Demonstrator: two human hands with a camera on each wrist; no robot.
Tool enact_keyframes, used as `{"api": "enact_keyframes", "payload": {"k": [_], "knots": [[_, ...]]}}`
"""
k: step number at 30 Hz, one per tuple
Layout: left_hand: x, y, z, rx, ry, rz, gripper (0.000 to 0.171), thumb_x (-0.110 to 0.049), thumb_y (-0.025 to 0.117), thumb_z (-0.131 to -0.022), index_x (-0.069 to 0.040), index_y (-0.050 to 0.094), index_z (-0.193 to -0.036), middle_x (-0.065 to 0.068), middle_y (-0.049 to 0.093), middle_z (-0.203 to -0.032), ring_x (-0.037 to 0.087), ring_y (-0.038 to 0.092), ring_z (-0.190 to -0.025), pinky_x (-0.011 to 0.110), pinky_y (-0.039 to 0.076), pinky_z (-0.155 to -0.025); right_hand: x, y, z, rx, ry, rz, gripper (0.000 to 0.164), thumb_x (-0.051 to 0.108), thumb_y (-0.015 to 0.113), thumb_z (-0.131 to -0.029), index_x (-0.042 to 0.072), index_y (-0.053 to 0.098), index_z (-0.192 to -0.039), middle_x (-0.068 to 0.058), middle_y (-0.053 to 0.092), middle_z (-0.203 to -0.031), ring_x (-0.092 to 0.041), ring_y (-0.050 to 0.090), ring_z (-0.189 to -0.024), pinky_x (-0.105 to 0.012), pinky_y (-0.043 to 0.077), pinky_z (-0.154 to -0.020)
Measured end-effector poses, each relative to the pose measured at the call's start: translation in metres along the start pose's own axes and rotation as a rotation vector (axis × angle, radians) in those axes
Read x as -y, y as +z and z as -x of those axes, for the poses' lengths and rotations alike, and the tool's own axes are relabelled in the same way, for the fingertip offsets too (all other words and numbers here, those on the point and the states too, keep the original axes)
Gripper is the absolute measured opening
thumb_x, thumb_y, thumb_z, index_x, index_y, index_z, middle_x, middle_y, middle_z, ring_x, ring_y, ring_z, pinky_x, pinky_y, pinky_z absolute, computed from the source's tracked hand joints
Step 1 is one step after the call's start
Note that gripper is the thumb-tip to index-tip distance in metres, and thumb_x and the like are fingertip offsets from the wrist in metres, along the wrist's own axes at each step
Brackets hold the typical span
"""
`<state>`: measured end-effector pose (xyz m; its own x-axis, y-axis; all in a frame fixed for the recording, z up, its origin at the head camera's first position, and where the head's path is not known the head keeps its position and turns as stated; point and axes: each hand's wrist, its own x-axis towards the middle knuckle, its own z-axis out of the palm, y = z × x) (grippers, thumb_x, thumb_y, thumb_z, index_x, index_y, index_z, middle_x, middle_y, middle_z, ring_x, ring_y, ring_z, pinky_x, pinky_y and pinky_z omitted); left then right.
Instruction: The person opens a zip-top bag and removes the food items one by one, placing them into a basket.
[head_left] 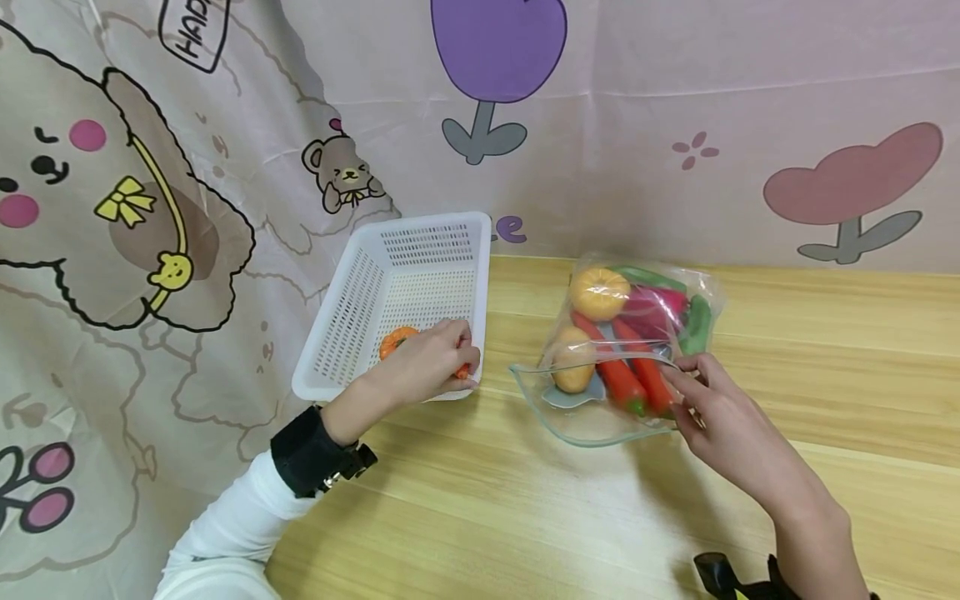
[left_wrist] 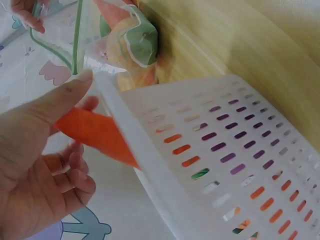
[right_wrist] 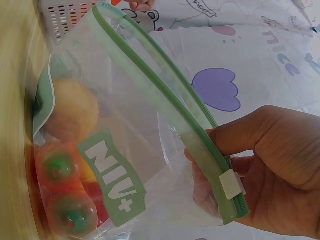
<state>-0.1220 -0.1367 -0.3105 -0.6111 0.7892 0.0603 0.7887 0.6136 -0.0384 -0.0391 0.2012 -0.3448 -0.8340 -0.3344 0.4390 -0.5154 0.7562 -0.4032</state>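
Observation:
My left hand [head_left: 420,358] is at the near right corner of a white perforated basket [head_left: 318,383]. It holds a tapered orange carrot [left_wrist: 102,135], one end of which dips behind the basket rim in the left wrist view. An orange pumpkin-like piece [head_left: 396,340] lies inside the basket, partly covered by my forearm. My right hand [head_left: 723,425] pinches the green zip edge of a clear slider bag [right_wrist: 165,145], near its white slider, and the bag's mouth gapes. Through the plastic show a yellow pumpkin [head_left: 600,293], a potato [head_left: 573,360], red peppers [head_left: 621,379] and green vegetables [head_left: 697,323].
Orange, purple and green patches show through the basket's slots [left_wrist: 230,135]. Both containers stand on a wooden table [head_left: 465,517], the bag to the right of the basket. A printed cloth [head_left: 637,125] hangs behind and along the left side.

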Motion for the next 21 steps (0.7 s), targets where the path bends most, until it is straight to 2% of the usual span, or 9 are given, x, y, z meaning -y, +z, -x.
{"api": "enact_keyframes", "payload": {"k": [4,10,16,21], "knots": [[0.0012,0.0025,-0.0003,0.013,-0.053,0.061,0.025,-0.035,0.068,-0.081,-0.012,0.063,-0.085,0.004,0.05,-0.091,0.01,0.048,-0.07,0.018,0.042,-0.059,-0.0005,0.0001,-0.0003,-0.007,-0.008,0.006,0.05,-0.015,0.071,-0.061,-0.012,0.062,-0.11,-0.011,0.052,-0.099,-0.012,0.053,-0.066,-0.021,0.045,-0.054],[0.001,0.0071,-0.0016,-0.003,-0.118,0.145,0.029,-0.037,0.065,-0.084,-0.008,0.064,-0.086,0.005,0.047,-0.093,0.008,0.049,-0.067,0.016,0.042,-0.059,0.0001,-0.0002,0.0,-0.005,-0.004,0.009,0.05,-0.015,0.071,-0.062,-0.011,0.062,-0.111,-0.011,0.052,-0.1,-0.011,0.053,-0.066,-0.021,0.044,-0.053],[-0.0023,0.0085,-0.0029,-0.049,-0.146,0.104,0.027,-0.032,0.06,-0.09,-0.005,0.064,-0.088,0.01,0.05,-0.097,0.013,0.054,-0.07,0.023,0.048,-0.061,0.0013,-0.0008,0.0005,0.005,0.006,0.009,0.05,-0.015,0.071,-0.062,-0.011,0.062,-0.111,-0.011,0.052,-0.099,-0.011,0.053,-0.066,-0.021,0.044,-0.054],[-0.0046,0.0088,-0.0034,-0.023,-0.177,0.022,0.019,-0.019,0.052,-0.095,-0.004,0.062,-0.094,0.014,0.052,-0.106,0.019,0.057,-0.074,0.026,0.05,-0.06,0.0018,-0.0013,0.0005,0.006,0.005,0.009,0.05,-0.015,0.071,-0.063,-0.01,0.062,-0.112,-0.01,0.052,-0.1,-0.011,0.054,-0.066,-0.021,0.044,-0.053]]}}
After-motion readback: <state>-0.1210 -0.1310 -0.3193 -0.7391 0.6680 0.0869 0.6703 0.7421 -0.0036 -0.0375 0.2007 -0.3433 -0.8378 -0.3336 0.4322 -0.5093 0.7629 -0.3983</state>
